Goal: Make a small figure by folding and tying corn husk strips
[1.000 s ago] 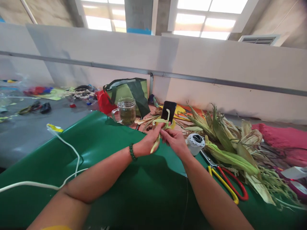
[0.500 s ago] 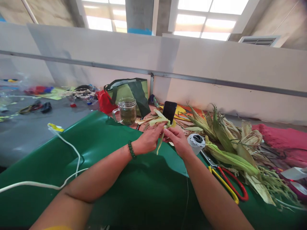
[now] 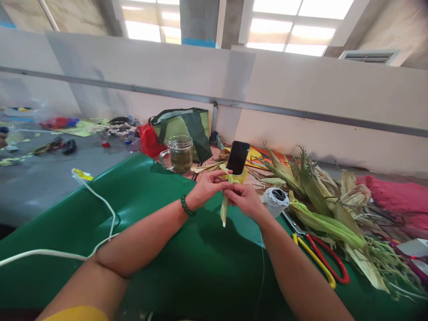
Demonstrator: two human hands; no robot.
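Note:
Pale strips of corn husk (image 3: 224,210) are pinched between my two hands above the green mat (image 3: 187,267). My left hand (image 3: 209,187), below a dark green bead bracelet (image 3: 187,206), is closed with its fingertips on the upper part of the husk. Closed on the same piece from the other side is my right hand (image 3: 245,199), thumb and fingers together. One strip hangs below the hands, and short ends poke out above. The fingers hide the middle of the piece. Close to my right wrist stands a spool of white thread (image 3: 276,201).
Scissors (image 3: 321,256) with red and yellow handles lie at right beside a heap of corn husks (image 3: 321,214). Behind my hands a phone (image 3: 238,157) leans upright. A glass mug (image 3: 179,156) and a green bag (image 3: 197,133) stand left of it. A white cable (image 3: 43,253) crosses the mat.
The husk piece has turned in my fingers: the long strips that pointed up-left now show less, and a wider strip hangs down. My left hand's fingers have shifted. The view has moved slightly.

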